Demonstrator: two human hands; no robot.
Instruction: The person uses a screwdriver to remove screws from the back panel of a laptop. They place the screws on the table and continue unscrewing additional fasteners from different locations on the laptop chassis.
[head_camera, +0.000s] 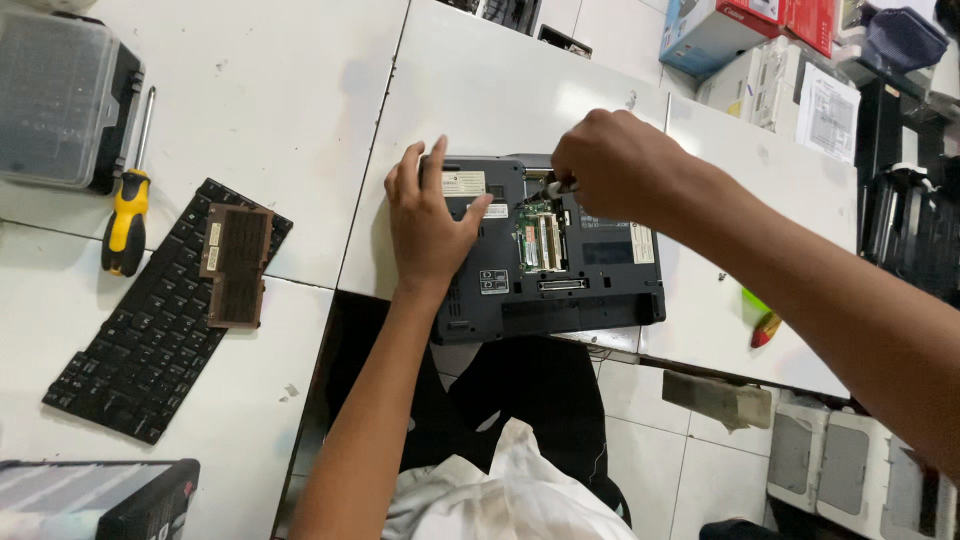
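On the white worktop (250, 90), at its near edge, lies an upturned dark grey laptop (550, 290), underside facing me, with one compartment uncovered and green memory boards (540, 242) exposed inside. My left hand (428, 222) rests flat and open on the left part of the laptop base, fingers spread, pressing down. My right hand (615, 165) is over the upper edge of the open compartment, fingers pinched closed on a small light-coloured part (556, 186); what that part is I cannot tell, it is mostly hidden by the fingers.

Left of the laptop, well apart: a detached black keyboard (150, 340) lying at an angle, with a brown rectangular cover panel (235, 265) resting on its upper end. Just beyond the keyboard, a screwdriver with a yellow and black handle (127, 225). Beside the screwdriver, at the far left corner, a grey plastic case with a clear lid (60, 95). Right of the laptop, near the worktop edge, a small green and red object (762, 322).
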